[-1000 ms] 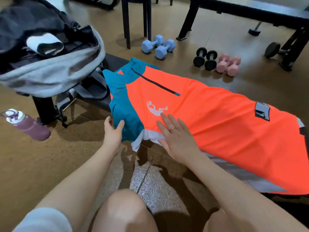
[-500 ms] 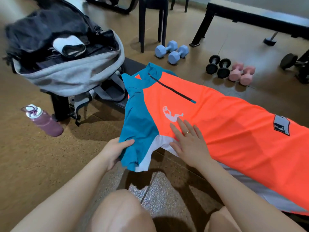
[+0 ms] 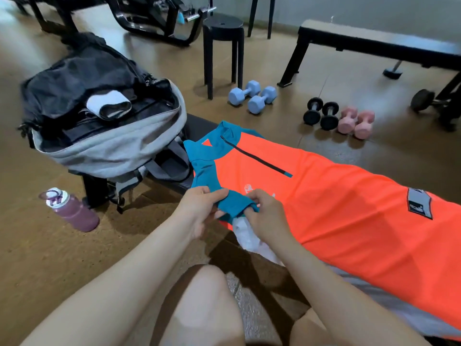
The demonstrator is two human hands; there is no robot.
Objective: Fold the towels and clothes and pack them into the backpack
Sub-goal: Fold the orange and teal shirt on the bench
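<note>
- Two hands on the teal sleeve (image 3: 230, 199) of the orange shirt (image 3: 349, 213): left hand (image 3: 199, 208) pinching it from the left, right hand (image 3: 264, 213) gripping its cuff end from the right.
- Shirt spread flat along the desk (image 3: 197, 126), collar toward the backpack (image 3: 104, 121), sleeve lifted over the chest.
- Backpack open at the desk's far left end, a rolled white towel (image 3: 108, 104) lying in its mouth.
- Purple bottle (image 3: 71, 211) lying on the floor at left.
- Blue dumbbells (image 3: 252, 96), black dumbbells (image 3: 321, 114) and pink dumbbells (image 3: 355, 122) on the floor beyond.
</note>
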